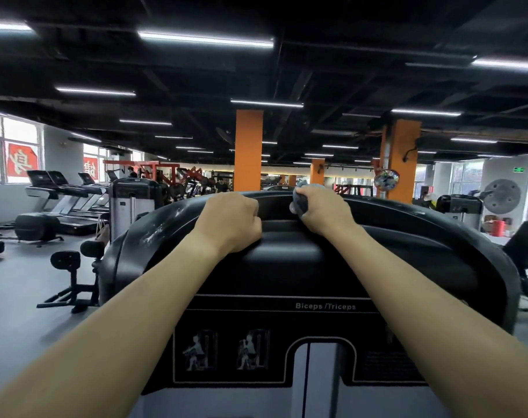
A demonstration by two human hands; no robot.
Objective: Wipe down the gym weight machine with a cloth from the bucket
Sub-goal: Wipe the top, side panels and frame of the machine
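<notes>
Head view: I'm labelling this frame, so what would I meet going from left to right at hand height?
Treadmills → left hand gripping the machine → right hand gripping the cloth → round mirror → grey disc.

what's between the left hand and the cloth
Only a bare stretch of the machine's black rim, as the head view shows; the left hand and the cloth both sit on it.
</notes>
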